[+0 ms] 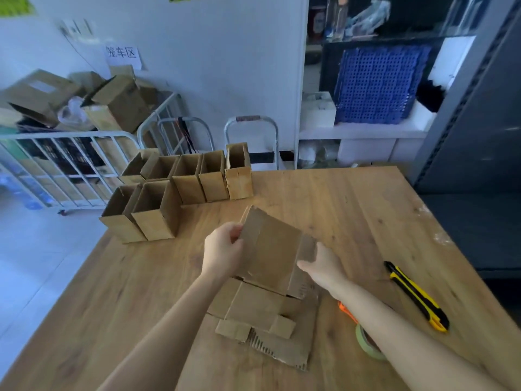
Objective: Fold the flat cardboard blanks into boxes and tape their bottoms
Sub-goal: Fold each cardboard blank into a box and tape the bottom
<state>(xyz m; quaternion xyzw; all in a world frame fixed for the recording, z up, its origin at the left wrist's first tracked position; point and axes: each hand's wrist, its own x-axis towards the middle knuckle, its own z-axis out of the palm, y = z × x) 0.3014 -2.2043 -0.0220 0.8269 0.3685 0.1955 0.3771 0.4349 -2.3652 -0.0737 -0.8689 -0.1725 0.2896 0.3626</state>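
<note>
I hold a flat brown cardboard blank [270,249] tilted above the wooden table [112,292]. My left hand [222,249] grips its left edge, fingers curled round it. My right hand [321,263] holds its right edge, thumb on the near face. Under the blank lies a loose pile of more flat blanks [262,320]. Several folded boxes [180,190] stand open-topped in two rows at the table's far left. A roll of tape [366,342] with an orange dispenser [346,310] lies partly hidden beneath my right forearm.
A yellow and black utility knife [417,296] lies on the table at the right. Beyond the far edge stand a step ladder [251,131] and a white cage trolley [70,153] loaded with cartons. Dark shelving [479,136] rises on the right.
</note>
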